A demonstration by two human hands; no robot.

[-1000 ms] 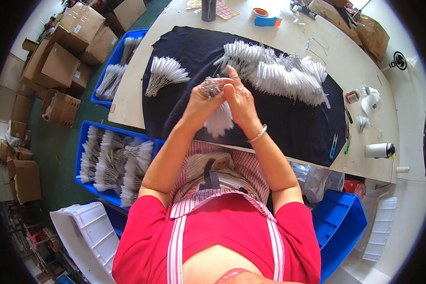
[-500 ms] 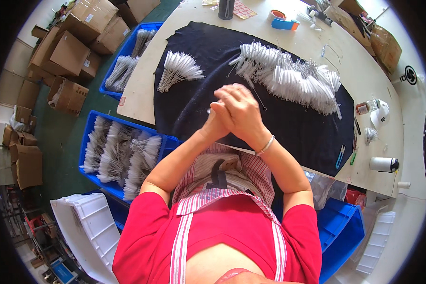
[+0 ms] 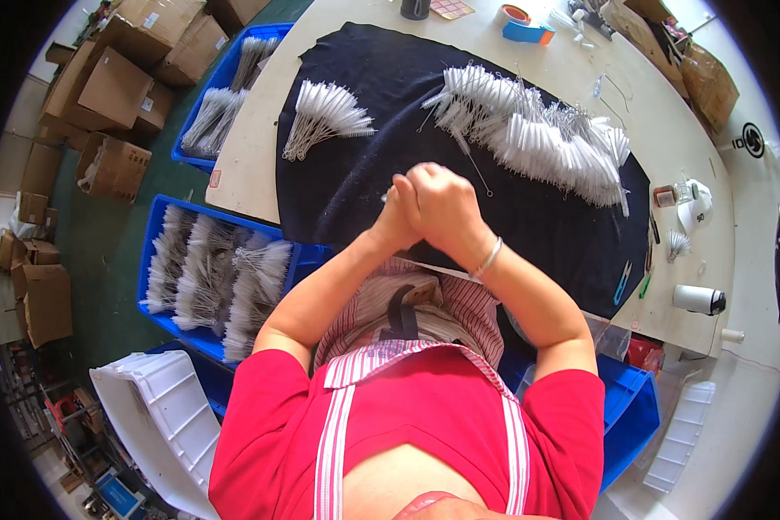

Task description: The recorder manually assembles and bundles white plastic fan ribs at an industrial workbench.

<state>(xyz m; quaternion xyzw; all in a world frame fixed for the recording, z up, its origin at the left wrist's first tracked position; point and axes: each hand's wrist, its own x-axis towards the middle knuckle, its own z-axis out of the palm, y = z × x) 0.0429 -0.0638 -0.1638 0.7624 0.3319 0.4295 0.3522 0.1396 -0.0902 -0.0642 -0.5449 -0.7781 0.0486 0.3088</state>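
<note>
My left hand [image 3: 395, 222] and my right hand [image 3: 445, 206] are pressed together above the near part of a dark cloth [image 3: 347, 199]. The right one is curled closed against the left, its fingers bent. A tiny pale bit shows at the outer side of my left hand, too small to name; whatever lies between the palms is hidden. Beyond my hands, a fanned bunch of white bristle brushes [image 3: 328, 108] with wire handles lies to the left. A long, thick heap of similar brushes [image 3: 546, 143] spreads to the right, with one brush sticking out toward me.
Blue crates [image 3: 160, 260] of brushes stand left of the table [image 3: 244, 173]. On its right lie blue-handled snips [image 3: 622, 284], a green tool [image 3: 646, 284], a white bottle [image 3: 698, 300], a jar [image 3: 665, 197] and a white cap [image 3: 695, 208]. Tape rolls [image 3: 529, 33] sit at the far edge.
My right hand's fingers, raised and loosely spread half a second ago, have curled down closed against the left hand. The whole view has shifted slightly; the brushes lie as before.
</note>
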